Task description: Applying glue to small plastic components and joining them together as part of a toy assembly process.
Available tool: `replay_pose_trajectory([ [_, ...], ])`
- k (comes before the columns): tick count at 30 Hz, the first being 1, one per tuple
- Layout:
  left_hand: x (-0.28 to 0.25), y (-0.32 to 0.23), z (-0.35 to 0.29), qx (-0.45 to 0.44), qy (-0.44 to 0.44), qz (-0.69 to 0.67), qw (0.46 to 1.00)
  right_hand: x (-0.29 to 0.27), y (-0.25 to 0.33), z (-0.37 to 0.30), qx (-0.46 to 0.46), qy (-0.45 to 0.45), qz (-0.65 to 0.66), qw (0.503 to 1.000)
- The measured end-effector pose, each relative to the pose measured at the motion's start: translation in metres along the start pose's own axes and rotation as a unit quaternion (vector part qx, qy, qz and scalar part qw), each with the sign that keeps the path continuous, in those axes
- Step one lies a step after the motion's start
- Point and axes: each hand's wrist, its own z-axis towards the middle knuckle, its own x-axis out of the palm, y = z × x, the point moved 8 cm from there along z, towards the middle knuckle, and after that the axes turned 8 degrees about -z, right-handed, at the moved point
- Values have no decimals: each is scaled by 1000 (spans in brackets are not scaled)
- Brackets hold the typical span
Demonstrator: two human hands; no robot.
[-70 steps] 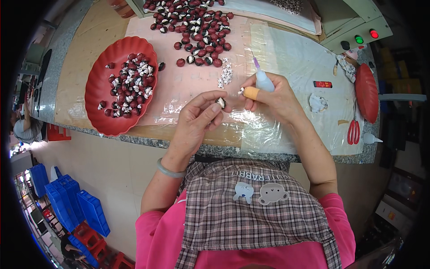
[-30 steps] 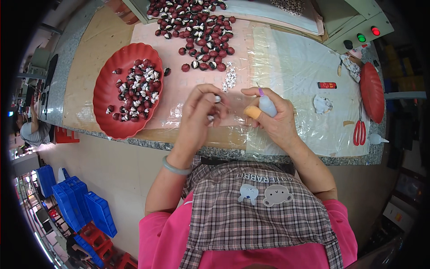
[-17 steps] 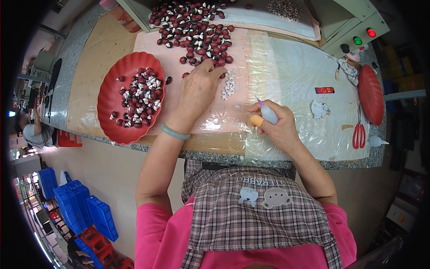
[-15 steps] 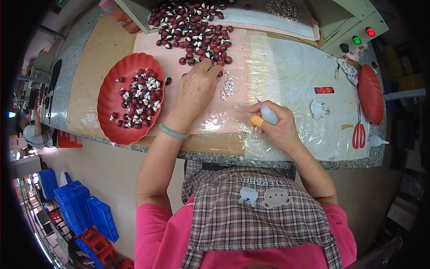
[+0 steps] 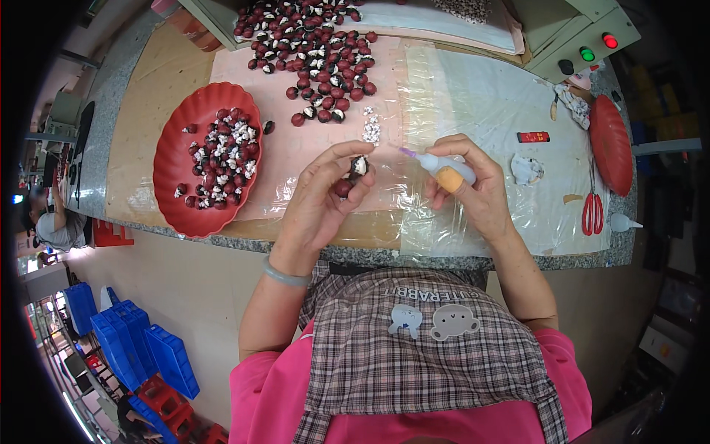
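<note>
My left hand [image 5: 314, 194], a pale bangle on its wrist, is raised over the front of the table. Its fingers grip small round pieces: a black-and-white one [image 5: 359, 164] at the fingertips and a dark red one [image 5: 342, 189] lower down in the fingers. In my right hand [image 5: 481, 185] is a squeeze bottle [image 5: 452, 169] of whitish liquid. Its thin purple nozzle [image 5: 407, 152] points left towards the pieces, apart from them. An orange cover wraps my right thumb. Beyond the hands lies a small heap of white bits [image 5: 371, 129].
Many dark red, black and white balls [image 5: 325, 81] spread at the back. On the left, a scalloped red tray [image 5: 166, 174] holds balls topped with white bits. Scissors [image 5: 592, 214], a red tube [image 5: 533, 137], crumpled tissue [image 5: 526, 169] and another red tray [image 5: 612, 148] lie right.
My left hand has come back from the ball pile towards me, now with pieces in its fingers. My right hand has tilted the bottle so its nozzle points left.
</note>
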Motion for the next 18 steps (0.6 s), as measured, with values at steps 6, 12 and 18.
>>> replay_pose_trajectory([
  [6,2,9,-8,2,14,52,999,-5,15,-6,-55,-60,13,997],
  [12,3,16,-9,14,27,56,998,-10,32,-16,-95,-124,-78,985],
  [18,6,19,-8,18,27,108,994,-4,44,-22,-154,-125,-162,967],
])
